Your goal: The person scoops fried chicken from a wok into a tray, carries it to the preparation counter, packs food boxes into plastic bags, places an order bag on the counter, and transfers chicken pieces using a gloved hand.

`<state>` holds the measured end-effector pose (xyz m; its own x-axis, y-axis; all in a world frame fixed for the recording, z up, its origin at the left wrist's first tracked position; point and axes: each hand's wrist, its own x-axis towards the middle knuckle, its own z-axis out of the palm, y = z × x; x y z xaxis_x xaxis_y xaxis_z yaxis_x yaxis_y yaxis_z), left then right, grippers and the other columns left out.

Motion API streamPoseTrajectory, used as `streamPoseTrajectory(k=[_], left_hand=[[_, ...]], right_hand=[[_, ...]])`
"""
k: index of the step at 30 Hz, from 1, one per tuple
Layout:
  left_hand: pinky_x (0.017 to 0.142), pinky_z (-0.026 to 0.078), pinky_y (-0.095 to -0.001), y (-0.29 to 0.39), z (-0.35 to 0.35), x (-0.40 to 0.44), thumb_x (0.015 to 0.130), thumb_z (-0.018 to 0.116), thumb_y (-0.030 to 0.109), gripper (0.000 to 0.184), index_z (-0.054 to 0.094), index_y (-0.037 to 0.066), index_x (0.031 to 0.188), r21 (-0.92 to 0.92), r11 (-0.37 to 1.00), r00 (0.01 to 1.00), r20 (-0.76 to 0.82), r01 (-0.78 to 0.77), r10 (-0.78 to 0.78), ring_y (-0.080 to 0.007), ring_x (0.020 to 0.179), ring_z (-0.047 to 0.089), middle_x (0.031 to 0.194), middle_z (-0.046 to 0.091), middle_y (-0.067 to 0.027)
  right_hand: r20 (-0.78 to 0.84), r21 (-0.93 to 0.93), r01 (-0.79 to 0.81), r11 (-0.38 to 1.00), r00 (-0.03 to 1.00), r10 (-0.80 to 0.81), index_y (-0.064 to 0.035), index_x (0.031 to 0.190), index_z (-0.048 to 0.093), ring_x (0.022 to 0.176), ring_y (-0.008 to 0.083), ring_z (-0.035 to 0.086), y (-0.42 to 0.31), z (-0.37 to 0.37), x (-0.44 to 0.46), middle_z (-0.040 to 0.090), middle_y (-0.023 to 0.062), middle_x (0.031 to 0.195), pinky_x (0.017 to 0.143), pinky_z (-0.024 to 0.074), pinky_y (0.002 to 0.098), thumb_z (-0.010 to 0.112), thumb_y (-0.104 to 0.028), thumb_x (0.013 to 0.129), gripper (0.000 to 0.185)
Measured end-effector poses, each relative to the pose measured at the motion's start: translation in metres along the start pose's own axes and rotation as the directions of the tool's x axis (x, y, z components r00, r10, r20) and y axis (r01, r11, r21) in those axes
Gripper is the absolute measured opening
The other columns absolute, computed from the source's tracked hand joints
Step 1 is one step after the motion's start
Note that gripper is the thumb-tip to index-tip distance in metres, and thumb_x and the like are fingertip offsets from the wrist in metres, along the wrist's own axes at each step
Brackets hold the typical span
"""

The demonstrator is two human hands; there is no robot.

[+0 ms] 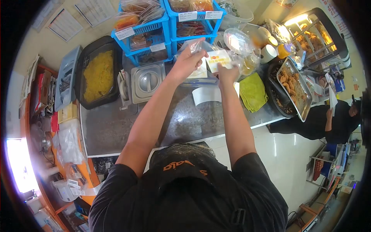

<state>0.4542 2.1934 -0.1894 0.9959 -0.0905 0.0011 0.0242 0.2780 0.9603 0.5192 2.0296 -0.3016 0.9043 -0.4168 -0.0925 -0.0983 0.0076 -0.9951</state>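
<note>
left hand (186, 65) pinching clear plastic (196, 46); right hand (228, 74), nearer, pinching near right edge of printed white packet (217, 58). packet over far side of counter (176, 118), right of left hand, far-left of right hand; blur leaves its long axis hard to tell.

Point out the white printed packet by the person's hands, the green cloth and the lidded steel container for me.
White printed packet (216, 57): head view, on its printed face.
Green cloth (253, 92): head view, middle of its upper surface.
Lidded steel container (147, 82): head view, middle of its lid.
</note>
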Motion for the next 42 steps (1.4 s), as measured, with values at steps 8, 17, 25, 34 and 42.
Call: streamPoseTrajectory(k=[8, 17, 25, 34, 42], left_hand=[[0.072, 0.048, -0.0338, 0.060, -0.037, 0.022, 0.086, 0.058, 0.027, 0.030, 0.069, 0.002, 0.099, 0.834, 0.551, 0.963, -0.166, 0.022, 0.213, -0.0242, 0.083, 0.062, 0.088, 0.067, -0.0156], [0.075, 0.048, -0.0359, 0.089, -0.035, -0.006, 0.085, 0.059, 0.027, 0.031, 0.067, 0.001, 0.100, 0.806, 0.592, 0.905, -0.260, 0.011, 0.337, -0.0274, 0.084, 0.064, 0.086, 0.068, -0.0173], [0.060, 0.044, -0.0292, 0.120, -0.031, -0.041, 0.086, 0.061, 0.025, 0.027, 0.066, 0.001, 0.096, 0.830, 0.546, 0.914, -0.129, -0.112, 0.384, -0.0131, 0.063, 0.056, 0.071, 0.063, -0.0085], [0.050, 0.042, -0.0204, 0.160, -0.003, -0.118, 0.085, 0.066, 0.010, 0.011, 0.065, -0.001, 0.084, 0.604, 0.786, 0.960, -0.115, -0.136, 0.254, -0.0049, 0.054, 0.055, 0.065, 0.062, -0.0021], [0.053, 0.048, -0.0230, 0.108, 0.006, -0.141, 0.085, 0.067, 0.011, 0.014, 0.064, -0.003, 0.083, 0.399, 0.917, 0.995, -0.087, -0.010, 0.049, -0.0085, 0.058, 0.062, 0.069, 0.065, -0.0068]], right_hand=[[0.719, -0.601, 0.724, -0.338, 0.675, 0.165, -0.0046, 0.097, 0.072, 0.117, 0.0296, 0.054, -0.168, -0.033, -0.042, 0.069, 0.0111, 0.104, 0.102, 0.0333, 0.0528, 0.042, -0.063, 0.089, 0.066], [0.992, -0.044, 0.807, -0.588, -0.034, -0.121, -0.0102, 0.071, 0.066, 0.093, 0.0214, 0.056, -0.232, -0.059, 0.017, 0.062, 0.0029, 0.076, 0.086, 0.0405, 0.0407, 0.066, -0.006, 0.065, 0.007], [0.923, 0.121, 0.985, 0.126, -0.065, -0.378, -0.0028, 0.075, 0.061, 0.077, 0.0236, 0.052, -0.261, -0.078, -0.021, 0.056, 0.0052, 0.071, 0.068, 0.0432, 0.0341, 0.057, 0.009, 0.064, 0.017], [0.803, 0.277, 0.751, 0.600, 0.162, -0.574, -0.0031, 0.099, 0.068, 0.080, 0.0123, 0.054, -0.255, -0.108, -0.064, 0.062, 0.0045, 0.087, 0.070, 0.0441, 0.0257, 0.069, 0.003, 0.070, 0.029], [0.916, 0.231, 0.128, 0.965, 0.306, -0.260, -0.0041, 0.126, 0.056, 0.118, 0.0174, 0.050, -0.144, -0.053, -0.129, 0.055, 0.0077, 0.128, 0.105, 0.0351, 0.0336, 0.074, -0.015, 0.078, 0.053]])
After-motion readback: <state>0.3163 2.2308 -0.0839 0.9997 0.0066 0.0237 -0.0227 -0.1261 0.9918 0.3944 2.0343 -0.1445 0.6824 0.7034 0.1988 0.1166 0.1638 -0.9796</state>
